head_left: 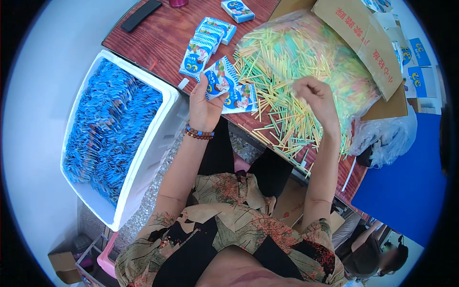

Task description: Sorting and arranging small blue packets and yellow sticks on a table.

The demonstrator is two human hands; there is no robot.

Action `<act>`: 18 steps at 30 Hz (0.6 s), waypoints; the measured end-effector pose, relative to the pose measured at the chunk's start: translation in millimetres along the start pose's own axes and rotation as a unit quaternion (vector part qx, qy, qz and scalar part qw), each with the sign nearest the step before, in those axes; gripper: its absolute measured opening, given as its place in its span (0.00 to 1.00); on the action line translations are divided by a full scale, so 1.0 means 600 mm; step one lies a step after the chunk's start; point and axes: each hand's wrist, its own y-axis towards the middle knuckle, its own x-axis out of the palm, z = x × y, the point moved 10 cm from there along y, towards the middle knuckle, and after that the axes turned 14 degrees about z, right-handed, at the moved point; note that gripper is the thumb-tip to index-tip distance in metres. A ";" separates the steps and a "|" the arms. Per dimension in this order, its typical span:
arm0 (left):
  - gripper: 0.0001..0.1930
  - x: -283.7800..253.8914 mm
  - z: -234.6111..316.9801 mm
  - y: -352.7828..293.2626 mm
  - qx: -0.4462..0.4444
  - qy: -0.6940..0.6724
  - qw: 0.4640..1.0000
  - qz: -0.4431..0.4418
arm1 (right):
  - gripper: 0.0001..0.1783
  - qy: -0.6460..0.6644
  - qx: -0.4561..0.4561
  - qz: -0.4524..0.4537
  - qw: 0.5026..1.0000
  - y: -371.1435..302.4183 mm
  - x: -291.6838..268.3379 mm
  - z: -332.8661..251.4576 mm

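My left hand (pixel 203 107) grips a small blue and white printed packet (pixel 221 82), held upright over the table's near edge; a second such packet (pixel 244 99) lies just behind it. My right hand (pixel 318 98) hovers above a big heap of thin pastel sticks (pixel 282 71), yellow, green and pink. Its fingers are pinched together, and whether a stick sits between them cannot be told. A bead bracelet circles my left wrist.
A white foam box (pixel 143 158) full of blue packets (pixel 110 129) stands at my left. More packets (pixel 205 40) lie stacked on the red-brown table (pixel 162 33). A cardboard carton (pixel 373 48) and clear plastic bag sit behind the sticks. Another person is seated at lower right.
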 end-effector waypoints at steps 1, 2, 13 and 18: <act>0.14 0.006 -0.010 -0.001 -0.017 -0.002 1.000 -0.015 | 0.06 0.111 -0.056 0.067 0.990 -0.003 -0.015 -0.043; 0.14 0.004 -0.008 -0.004 -0.015 0.000 1.000 -0.014 | 0.04 0.153 -0.105 0.089 0.979 -0.011 -0.008 -0.083; 0.17 0.027 -0.032 -0.027 -0.029 0.013 0.999 -0.025 | 0.02 0.085 -0.256 0.165 0.949 -0.028 0.047 -0.171; 0.16 0.025 -0.026 -0.028 -0.027 0.004 1.000 -0.014 | 0.02 0.091 -0.249 0.156 0.952 -0.025 0.051 -0.169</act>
